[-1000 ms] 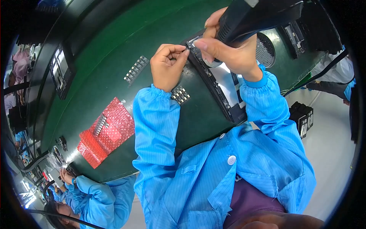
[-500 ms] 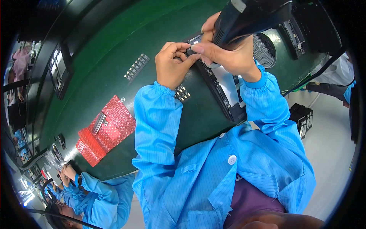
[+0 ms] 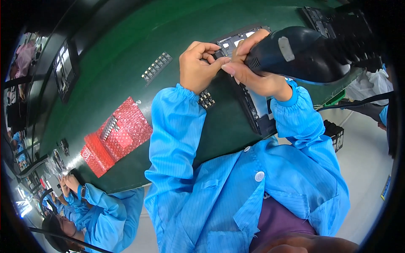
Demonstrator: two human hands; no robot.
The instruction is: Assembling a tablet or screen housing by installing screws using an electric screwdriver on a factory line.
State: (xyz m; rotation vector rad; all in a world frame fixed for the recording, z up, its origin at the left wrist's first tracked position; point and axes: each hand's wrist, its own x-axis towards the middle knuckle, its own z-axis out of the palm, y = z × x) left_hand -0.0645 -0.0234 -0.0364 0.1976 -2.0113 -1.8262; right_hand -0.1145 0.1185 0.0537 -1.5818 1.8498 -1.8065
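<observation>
My left hand point(image 3: 196, 67) is closed, its thumb and forefinger pinching at the upper edge of a black electronic device frame point(image 3: 249, 110) with pale panels. Tip to tip with it, my right hand point(image 3: 265, 85) is closed too, thumb against a finger. Whatever lies between the fingertips is too small to make out. A black rounded housing point(image 3: 303, 57) with vent slots and a ribbed neck covers part of the right hand; whether they touch, I cannot tell. Beside my left wrist lies a dark sheet of small parts with pale squares point(image 3: 206, 100).
A similar parts strip point(image 3: 157, 67) lies left of my hands on the green table point(image 3: 105, 80). Nearer the left is a red bubble-wrap bag point(image 3: 130, 124) with another strip on it. Black device parts point(image 3: 320, 23) sit far right. A co-worker's blue sleeve point(image 3: 105, 206) is lower left.
The view has shifted slightly. The black housing appears lower and farther right, showing more of the device frame's far end. Both hands keep their fingertips together.
</observation>
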